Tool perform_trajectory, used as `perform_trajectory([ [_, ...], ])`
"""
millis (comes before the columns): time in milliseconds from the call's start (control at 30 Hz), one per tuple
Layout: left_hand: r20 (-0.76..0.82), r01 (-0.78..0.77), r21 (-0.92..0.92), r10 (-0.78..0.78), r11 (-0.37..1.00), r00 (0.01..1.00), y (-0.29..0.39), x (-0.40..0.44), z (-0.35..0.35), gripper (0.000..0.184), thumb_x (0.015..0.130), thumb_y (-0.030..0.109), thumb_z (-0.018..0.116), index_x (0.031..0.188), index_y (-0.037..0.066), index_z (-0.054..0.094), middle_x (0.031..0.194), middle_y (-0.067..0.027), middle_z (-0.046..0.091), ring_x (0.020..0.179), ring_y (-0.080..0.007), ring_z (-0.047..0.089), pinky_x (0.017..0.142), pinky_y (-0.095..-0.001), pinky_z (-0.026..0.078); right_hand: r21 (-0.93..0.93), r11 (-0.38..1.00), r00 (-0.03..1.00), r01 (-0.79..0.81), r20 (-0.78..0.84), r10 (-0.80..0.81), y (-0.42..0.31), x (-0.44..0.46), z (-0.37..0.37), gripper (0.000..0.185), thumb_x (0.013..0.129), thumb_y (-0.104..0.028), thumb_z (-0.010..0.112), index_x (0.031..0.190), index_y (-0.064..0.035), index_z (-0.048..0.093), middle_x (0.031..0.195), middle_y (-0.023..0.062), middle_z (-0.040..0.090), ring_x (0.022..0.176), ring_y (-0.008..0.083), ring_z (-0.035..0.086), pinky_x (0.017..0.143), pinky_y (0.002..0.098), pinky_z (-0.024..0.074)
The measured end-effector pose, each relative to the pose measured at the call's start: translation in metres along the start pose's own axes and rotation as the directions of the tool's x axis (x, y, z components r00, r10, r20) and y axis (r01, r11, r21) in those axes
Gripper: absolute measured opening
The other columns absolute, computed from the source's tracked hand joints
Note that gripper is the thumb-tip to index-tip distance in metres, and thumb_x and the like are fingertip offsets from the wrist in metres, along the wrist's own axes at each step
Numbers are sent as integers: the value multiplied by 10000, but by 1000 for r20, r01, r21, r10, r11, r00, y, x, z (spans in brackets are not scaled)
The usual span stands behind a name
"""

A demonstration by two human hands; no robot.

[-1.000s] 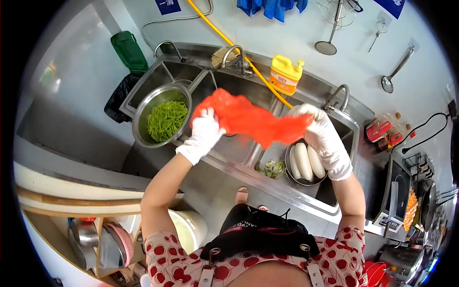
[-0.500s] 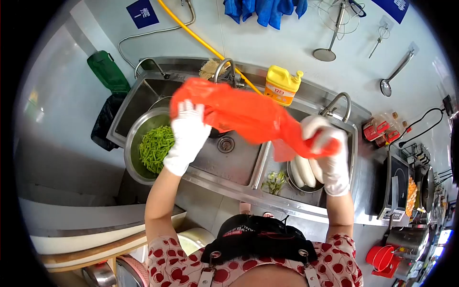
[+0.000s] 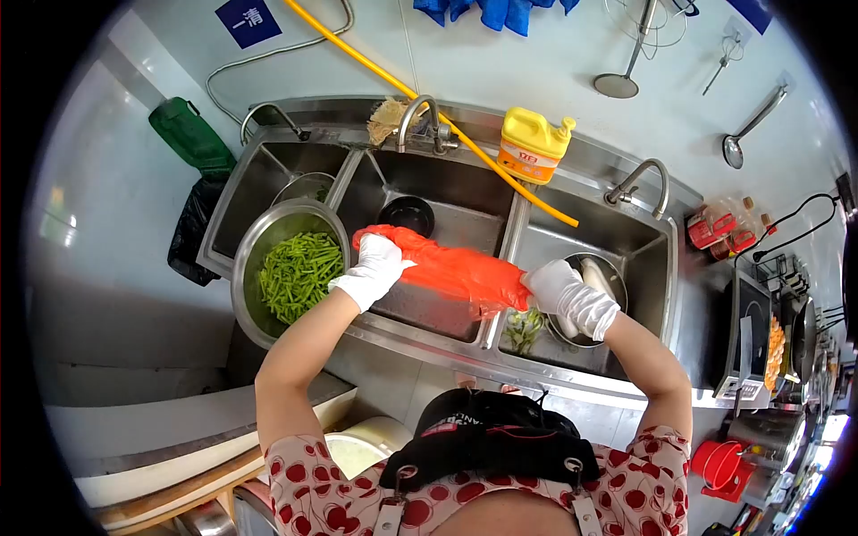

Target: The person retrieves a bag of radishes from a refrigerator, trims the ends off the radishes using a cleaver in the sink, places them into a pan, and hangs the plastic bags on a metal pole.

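A red plastic bag (image 3: 451, 271) is stretched sideways over the middle sink basin (image 3: 420, 313). My left hand (image 3: 377, 266), in a white glove, grips its left end. White-gloved too, my right hand (image 3: 565, 293) is closed on the right end, above the right basin. Beside my left hand stands a metal bowl (image 3: 243, 290) full of cut green vegetable pieces (image 3: 299, 272). Under and behind my right hand, a round pan holds long white radishes (image 3: 597, 275), partly covered by the glove. Green trimmings (image 3: 523, 330) lie in the right basin near the pan.
A black bowl (image 3: 407, 215) sits in the middle basin. Behind the sinks are faucets, a yellow detergent jug (image 3: 533, 147) and a yellow hose (image 3: 500, 170) reaching over the right basin. A green-lidded bin (image 3: 192, 138) is at left; an induction cooker (image 3: 744, 330) is at right.
Both hands have come down and closer to my body with the red bag, which is now lower and narrower. The black bowl and hose end have come into sight.
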State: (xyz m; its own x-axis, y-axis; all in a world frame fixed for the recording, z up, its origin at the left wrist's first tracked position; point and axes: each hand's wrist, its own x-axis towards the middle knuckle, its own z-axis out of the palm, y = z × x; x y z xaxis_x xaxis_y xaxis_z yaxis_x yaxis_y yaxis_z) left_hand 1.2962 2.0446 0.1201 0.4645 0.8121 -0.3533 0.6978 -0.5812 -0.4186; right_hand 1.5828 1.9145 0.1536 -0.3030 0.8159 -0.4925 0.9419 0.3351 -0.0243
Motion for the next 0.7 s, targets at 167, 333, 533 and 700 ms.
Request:
perform_trajectory([
  [167, 97, -2, 55, -3, 998, 995, -11, -7, -27, 536, 772, 626, 563, 873, 125, 726, 855, -29, 698, 788, -192, 664, 623, -373, 467, -231, 911, 888, -341, -397, 232, 30, 1, -28, 174, 832, -256, 574, 787, -110, 657, 713, 69, 659, 746, 245, 666, 610, 383, 493],
  [333, 390, -186, 178, 104, 966, 915, 4, 8, 17, 616, 718, 622, 653, 1087, 130, 674, 1063, -28, 680, 980, -178, 646, 796, -357, 479, -255, 903, 894, -345, -384, 233, 27, 6, -28, 178, 857, -257, 532, 806, -149, 664, 721, 30, 674, 697, 212, 637, 763, 412, 390],
  [533, 414, -196, -75, 209, 978, 886, 18, 2, -20, 722, 623, 593, 728, 1125, 82, 640, 1071, -77, 671, 988, -224, 641, 822, -363, 479, -302, 791, 819, -531, -422, 389, 37, 51, -13, 115, 811, -204, 563, 766, -179, 665, 665, -9, 638, 759, 212, 582, 775, 403, 344],
  [700, 93, -138, -642, 255, 754, 962, 4, 6, -3, 660, 646, 482, 744, 1100, 21, 614, 1082, -161, 638, 1002, -297, 615, 873, -347, 471, 153, 852, 686, -501, -531, 498, 39, 60, -4, 164, 854, -210, 518, 913, -113, 635, 885, 115, 664, 786, 268, 635, 670, 418, 437],
])
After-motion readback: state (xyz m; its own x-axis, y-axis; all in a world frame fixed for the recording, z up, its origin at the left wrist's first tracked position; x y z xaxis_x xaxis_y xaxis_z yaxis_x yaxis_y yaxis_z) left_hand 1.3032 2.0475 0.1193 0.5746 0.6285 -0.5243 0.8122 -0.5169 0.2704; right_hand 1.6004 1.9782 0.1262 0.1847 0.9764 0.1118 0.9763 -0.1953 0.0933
